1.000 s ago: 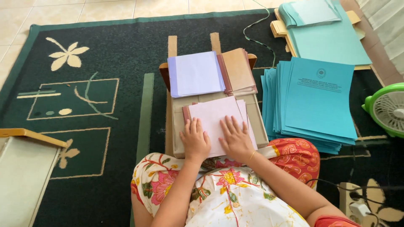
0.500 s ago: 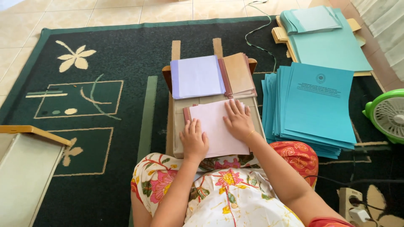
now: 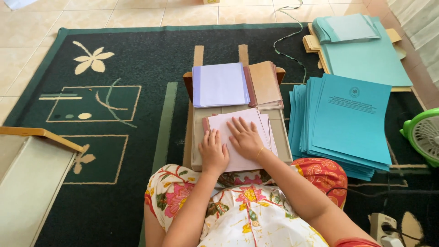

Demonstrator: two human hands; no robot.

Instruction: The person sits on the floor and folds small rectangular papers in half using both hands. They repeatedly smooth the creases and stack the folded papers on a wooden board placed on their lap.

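Floor: tiled, lying under a dark green rug (image 3: 114,59) with pale flower patterns, reaching out wide to the left.
Work surface: low wooden stand (image 3: 197,137) sitting on the rug just ahead of the knees, bearing everything in hand.
Sheets: pale pink paper stack (image 3: 247,121) lying flat on the near part of the stand, fanning slightly at its right edge.
Left hand (image 3: 213,153): pressing flat on the stack's near left part, fingers spread, gripping nothing.
Right hand (image 3: 245,137): resting palm-down mid-stack, fingers splayed, likewise closing on nothing.
Handling: likely light, thin and floppy, sliding easily sheet over sheet; probably best pinching at the free right edge or near corners, supporting from below.
Behind: lilac pad (image 3: 220,84) and brown paper stack (image 3: 265,82) lying side by side, touching, just beyond the pink sheets.
Right side: blue folders (image 3: 350,119) piling close beside the stand, crowding that edge; green fan (image 3: 423,135) standing further out.
Left side: wooden tray (image 3: 27,174) sitting well apart, leaving bare rug between.
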